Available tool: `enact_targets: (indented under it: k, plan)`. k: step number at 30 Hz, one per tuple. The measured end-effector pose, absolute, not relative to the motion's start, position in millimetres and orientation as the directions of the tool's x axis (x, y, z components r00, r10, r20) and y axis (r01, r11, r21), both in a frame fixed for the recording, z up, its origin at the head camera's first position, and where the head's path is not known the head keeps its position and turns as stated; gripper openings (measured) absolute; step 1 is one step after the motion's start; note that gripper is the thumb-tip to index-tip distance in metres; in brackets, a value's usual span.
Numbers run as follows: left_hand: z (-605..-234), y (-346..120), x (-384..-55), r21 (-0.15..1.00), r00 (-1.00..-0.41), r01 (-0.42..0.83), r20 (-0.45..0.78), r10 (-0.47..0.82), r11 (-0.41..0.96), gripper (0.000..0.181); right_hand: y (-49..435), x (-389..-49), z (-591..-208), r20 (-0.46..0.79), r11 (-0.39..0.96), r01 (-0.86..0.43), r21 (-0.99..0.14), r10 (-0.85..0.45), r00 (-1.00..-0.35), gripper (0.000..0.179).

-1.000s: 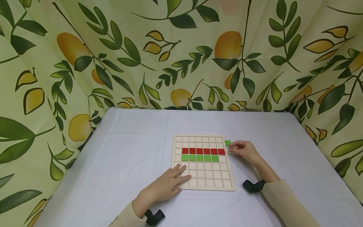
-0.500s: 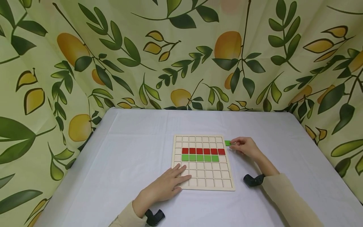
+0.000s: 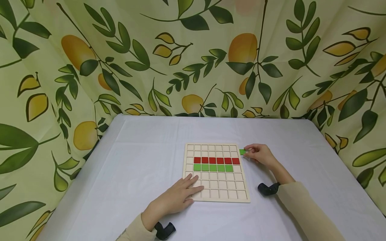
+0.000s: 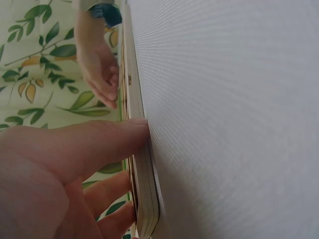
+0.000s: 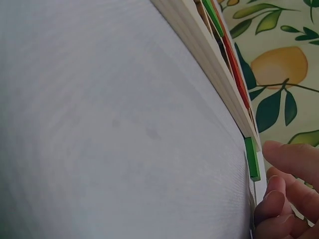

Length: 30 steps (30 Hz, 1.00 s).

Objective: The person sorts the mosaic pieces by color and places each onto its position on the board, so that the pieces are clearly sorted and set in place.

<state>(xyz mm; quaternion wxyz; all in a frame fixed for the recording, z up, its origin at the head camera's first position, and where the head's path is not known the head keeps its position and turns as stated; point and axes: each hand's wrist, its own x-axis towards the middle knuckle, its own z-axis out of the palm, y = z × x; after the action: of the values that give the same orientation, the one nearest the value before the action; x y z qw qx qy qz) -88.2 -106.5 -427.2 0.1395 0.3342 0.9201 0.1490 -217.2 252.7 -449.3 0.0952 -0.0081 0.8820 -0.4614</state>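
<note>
A pale wooden grid board (image 3: 218,193) lies flat on the white table. Red tiles (image 3: 212,160) form one row in its cells, with a shorter row of green tiles (image 3: 212,167) just below. My left hand (image 3: 176,196) rests spread on the board's near left corner; its thumb (image 4: 114,142) presses the board's side edge. A loose green tile (image 3: 242,152) lies beside the board's right edge. My right hand (image 3: 260,155) is at that tile, thumb and index finger apart around its right end. The right wrist view shows the tile (image 5: 252,159) uncovered, the fingertips just off it.
A white cloth covers the table (image 3: 144,150). Behind and at the sides hangs a leaf-and-fruit patterned curtain (image 3: 193,67). A black wrist device (image 3: 268,189) sits at the right wrist and another black device (image 3: 165,231) at the left.
My right hand has shifted slightly away from me, from beside the red row's end up to the loose green tile. The left hand, board and tiles stay where they were.
</note>
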Motion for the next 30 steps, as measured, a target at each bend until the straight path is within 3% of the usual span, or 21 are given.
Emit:
enact_targets:
  k: [30]
  plan:
    - [-429.2,-107.2,-88.7,0.390,-0.739,0.563,-0.157,0.655,0.729,0.050,251.5,-224.5,-453.0,-0.226,0.601,0.135,-0.788,-0.078,-0.971,0.043]
